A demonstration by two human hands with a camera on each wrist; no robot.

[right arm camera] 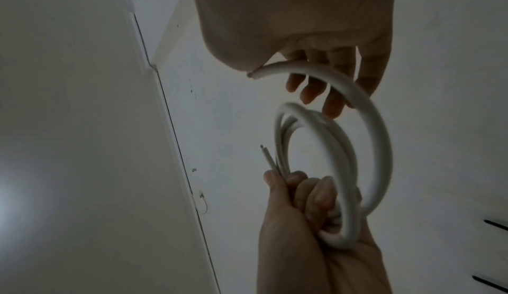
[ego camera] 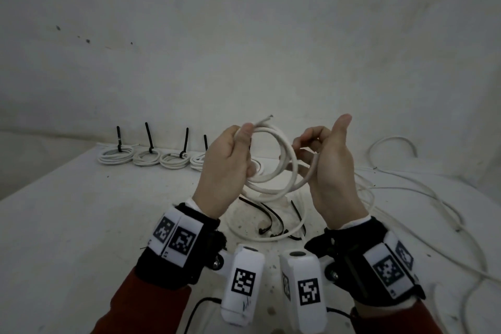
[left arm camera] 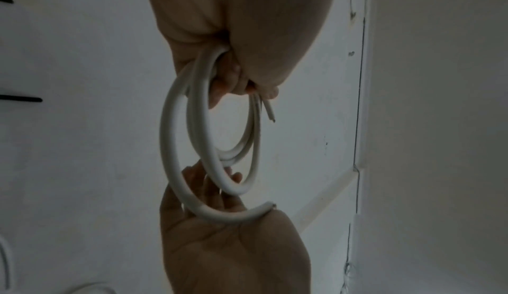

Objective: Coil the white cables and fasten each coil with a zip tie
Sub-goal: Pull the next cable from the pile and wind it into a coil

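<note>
**White counter, cable coil held between two hands**

White walls are seen behind a white counter (ego camera: pixel 81 225), on which a row of finished coils (ego camera: pixel 116 156) is laid along the far edge, each bound with a black zip tie (ego camera: pixel 118 138) whose tail stands up. Loose black zip ties (ego camera: pixel 271 218) are spread on the counter just below the hands, and uncoiled white cables (ego camera: pixel 423 198) are strewn to the right.

A white cable coil (ego camera: pixel 273 160) is held up above the counter, between the two hands. One side of the coil is gripped by the left hand (ego camera: pixel 226 168), whose fingers (right arm camera: pixel 316 196) are curled tightly round the bundled loops; a short cut end (ego camera: pixel 264 120) is seen sticking up past the thumb. The outermost loop's free end (ego camera: pixel 314 168) is laid across the palm of the right hand (ego camera: pixel 329 171), where it is loosely cradled by half-curled fingers (right arm camera: pixel 334 101), with the thumb pointed upward
</note>
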